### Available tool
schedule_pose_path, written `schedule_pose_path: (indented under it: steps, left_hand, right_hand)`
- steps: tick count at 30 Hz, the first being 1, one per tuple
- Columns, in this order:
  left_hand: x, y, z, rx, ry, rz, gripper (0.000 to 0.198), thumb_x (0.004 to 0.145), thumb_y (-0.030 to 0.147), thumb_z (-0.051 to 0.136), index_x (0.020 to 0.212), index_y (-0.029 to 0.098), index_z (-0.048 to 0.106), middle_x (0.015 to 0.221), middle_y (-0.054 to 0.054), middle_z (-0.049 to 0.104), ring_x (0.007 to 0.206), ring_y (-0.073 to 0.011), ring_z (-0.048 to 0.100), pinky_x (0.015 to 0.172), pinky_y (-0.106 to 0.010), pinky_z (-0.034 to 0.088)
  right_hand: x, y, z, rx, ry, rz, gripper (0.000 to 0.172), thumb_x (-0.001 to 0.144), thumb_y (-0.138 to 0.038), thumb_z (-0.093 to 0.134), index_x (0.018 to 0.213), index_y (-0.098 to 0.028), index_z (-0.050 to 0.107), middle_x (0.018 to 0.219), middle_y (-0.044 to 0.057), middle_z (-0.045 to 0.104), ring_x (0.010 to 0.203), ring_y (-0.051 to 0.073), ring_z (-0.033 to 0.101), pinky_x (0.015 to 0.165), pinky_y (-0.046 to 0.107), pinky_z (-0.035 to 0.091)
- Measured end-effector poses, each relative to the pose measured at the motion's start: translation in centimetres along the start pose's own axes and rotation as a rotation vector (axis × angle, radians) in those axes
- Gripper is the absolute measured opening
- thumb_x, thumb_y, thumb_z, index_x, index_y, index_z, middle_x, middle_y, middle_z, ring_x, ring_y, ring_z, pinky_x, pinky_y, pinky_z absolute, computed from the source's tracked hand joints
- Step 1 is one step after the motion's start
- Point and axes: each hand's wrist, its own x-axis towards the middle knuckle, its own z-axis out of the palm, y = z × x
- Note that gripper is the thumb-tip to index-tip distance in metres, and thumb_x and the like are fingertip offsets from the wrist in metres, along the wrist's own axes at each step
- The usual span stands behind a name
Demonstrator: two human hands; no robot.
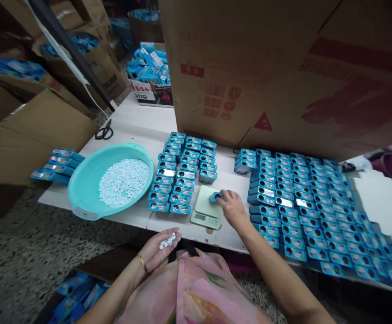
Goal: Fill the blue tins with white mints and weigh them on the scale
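Cupped palm up at the table's front edge, my left hand (164, 245) holds a few small white pellets (167, 241). My right hand (231, 207) grips a small blue box (216, 197) by its right end, over the plate of a pale kitchen scale (205, 213). The scale's display is too small to read. Left of the scale stand rows of blue boxes with round holes in their tops (182, 190). A turquoise basin (88, 186) farther left holds a heap of similar white pellets (123, 182).
Many more blue boxes (290, 211) fill the table's right side. Behind them rises a large cardboard carton (250, 67). Black scissors (104, 130) lie beyond the basin, and several blue boxes (61, 164) lean at its left. Open cartons (34, 130) stand at left.
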Motion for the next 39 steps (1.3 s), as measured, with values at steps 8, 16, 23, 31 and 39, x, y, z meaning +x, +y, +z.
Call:
schedule_pose_path:
  steps: [8,16,23,31,39]
  left_hand:
    - [-0.6,-0.2,1.5,0.037,-0.103,-0.033,0.027,0.070,0.009,0.057,0.096,0.007,0.058,0.097,-0.015,0.062,0.092,-0.0195,0.058,0.082,-0.027,0.046]
    - [-1.2,-1.5,1.5,0.121,-0.273,-0.052,0.019,0.069,0.009,0.057,0.088,0.009,0.061,0.083,-0.008,0.064,0.078,-0.0155,0.060,0.081,-0.030,0.044]
    - [-1.4,-1.9,1.3,0.152,-0.335,-0.102,0.026,0.065,0.004,0.056,0.089,0.011,0.061,0.083,-0.007,0.063,0.080,-0.0173,0.059,0.079,-0.030,0.042]
    - [-0.7,-2.0,0.6,0.141,-0.293,-0.118,0.019,0.066,0.006,0.059,0.084,0.009,0.062,0.078,-0.007,0.064,0.076,-0.0161,0.059,0.081,-0.031,0.042]
    - [-0.4,-1.6,0.9,0.039,-0.181,-0.122,0.022,0.069,0.006,0.055,0.091,0.007,0.060,0.089,-0.013,0.064,0.082,-0.0180,0.060,0.076,-0.027,0.047]
  right_hand:
    - [-1.9,-3.4,0.0,0.150,0.060,-0.005,0.033,0.083,-0.020,0.044,0.115,-0.021,0.048,0.118,0.011,0.047,0.107,0.025,0.038,0.086,0.042,0.033]
    - [-4.9,-12.8,-0.3,0.439,-0.124,-0.252,0.027,0.082,-0.027,0.047,0.108,-0.021,0.051,0.094,0.005,0.056,0.085,0.016,0.048,0.075,0.028,0.040]
    - [-4.6,-14.2,1.7,0.395,-0.225,-0.314,0.010,0.080,-0.025,0.049,0.086,-0.018,0.055,0.078,0.002,0.055,0.073,0.014,0.047,0.065,0.024,0.039]
    - [-4.7,-14.1,2.0,0.421,-0.227,-0.284,0.016,0.082,-0.026,0.046,0.094,-0.017,0.055,0.081,0.004,0.058,0.075,0.015,0.050,0.065,0.024,0.041]
    - [-6.9,-10.8,1.2,0.792,0.163,0.032,0.020,0.081,-0.026,0.048,0.099,-0.025,0.056,0.097,0.003,0.059,0.092,0.015,0.054,0.079,0.028,0.044]
